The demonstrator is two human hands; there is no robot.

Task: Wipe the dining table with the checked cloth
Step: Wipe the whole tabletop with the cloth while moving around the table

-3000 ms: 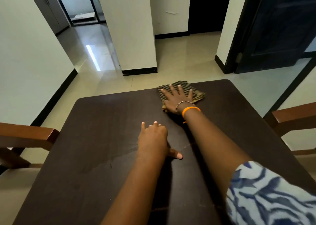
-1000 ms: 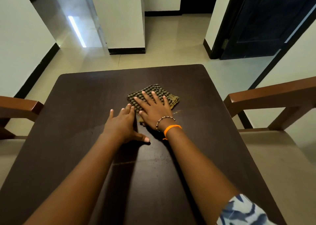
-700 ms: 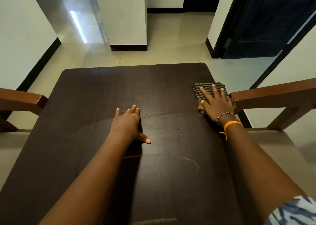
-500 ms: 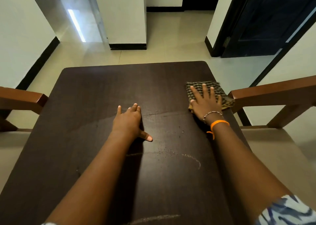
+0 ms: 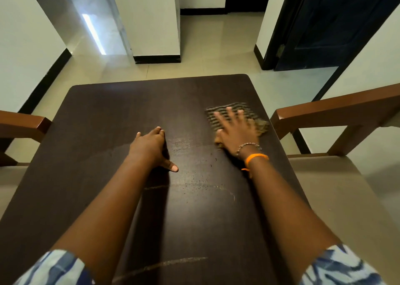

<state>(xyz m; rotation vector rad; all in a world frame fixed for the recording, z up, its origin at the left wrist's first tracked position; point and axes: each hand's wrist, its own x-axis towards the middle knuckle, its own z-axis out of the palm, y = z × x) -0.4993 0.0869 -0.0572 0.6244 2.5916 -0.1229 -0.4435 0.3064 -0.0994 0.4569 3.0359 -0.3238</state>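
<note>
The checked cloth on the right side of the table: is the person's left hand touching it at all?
Apart. The head view shows the left hand flat on the dining table, with bare dark tabletop between it and the checked cloth under the right hand.

No writing, label, brand, number or sign can be read anywhere in this view.
</note>
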